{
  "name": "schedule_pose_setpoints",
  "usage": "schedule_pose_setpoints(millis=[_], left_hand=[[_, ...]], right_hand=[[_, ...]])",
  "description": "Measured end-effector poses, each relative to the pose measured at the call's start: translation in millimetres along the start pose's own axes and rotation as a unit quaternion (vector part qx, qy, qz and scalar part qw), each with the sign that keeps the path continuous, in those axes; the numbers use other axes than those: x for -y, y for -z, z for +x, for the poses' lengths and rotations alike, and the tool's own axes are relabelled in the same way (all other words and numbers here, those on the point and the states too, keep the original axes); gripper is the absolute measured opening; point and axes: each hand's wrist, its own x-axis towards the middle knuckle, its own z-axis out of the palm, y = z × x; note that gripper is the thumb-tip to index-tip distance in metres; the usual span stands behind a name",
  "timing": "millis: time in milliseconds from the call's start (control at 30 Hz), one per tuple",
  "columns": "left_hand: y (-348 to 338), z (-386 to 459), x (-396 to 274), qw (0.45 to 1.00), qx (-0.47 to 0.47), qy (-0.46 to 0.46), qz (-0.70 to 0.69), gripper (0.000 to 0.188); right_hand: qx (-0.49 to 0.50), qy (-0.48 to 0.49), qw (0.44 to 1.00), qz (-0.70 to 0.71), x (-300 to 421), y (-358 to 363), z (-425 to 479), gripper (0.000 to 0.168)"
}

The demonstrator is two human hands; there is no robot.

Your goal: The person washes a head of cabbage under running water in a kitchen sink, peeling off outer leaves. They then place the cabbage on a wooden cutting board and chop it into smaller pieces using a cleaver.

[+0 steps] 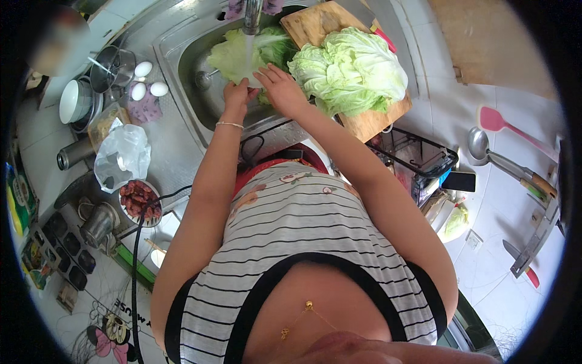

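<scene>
A pale green cabbage leaf (232,52) lies in the steel sink (188,86), under water running from the metal tap (253,18). My left hand (237,96) grips the white base of this leaf. My right hand (284,90) rests its spread fingers on the same base; its thumb is hidden, so its hold is unclear. Behind the running water, darker green leaves (279,45) lie in the sink. Just right of my right hand, a large pile of cabbage leaves (350,73) sits on a wooden cutting board (313,22) placed across the sink's right side.
A red handle (384,38) shows beside the board. On the left drainboard are several eggs (143,69), a steel pot (109,66), white bowls (75,101) and a plastic bag (122,154). A plate of dark red pieces (140,202) stands nearer, a black cable (136,255) crossing it.
</scene>
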Motion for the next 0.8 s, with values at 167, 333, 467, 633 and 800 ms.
schedule_pose_setpoints(millis=[167,333,467,633,800], left_hand=[[12,-4,-23,0.996,0.05,-0.049,-0.053,0.022],[22,-12,-15,0.993,-0.007,-0.119,-0.012,0.024],[22,8,5,0.964,-0.057,-0.245,0.082,0.035],[15,1,-4,0.892,-0.121,-0.357,0.25,0.041],[30,19,-4,0.985,-0.083,-0.141,0.051,0.065]], right_hand=[[0.133,-0.16,0.974,0.093,-11,-7,41,0.028],[0.053,-0.371,0.837,0.398,-27,-5,58,0.028],[0.039,-0.456,0.69,0.561,-19,-2,72,0.032],[-0.005,-0.475,0.654,0.589,-17,8,80,0.033],[-0.043,-0.469,0.664,0.581,-34,43,59,0.034]])
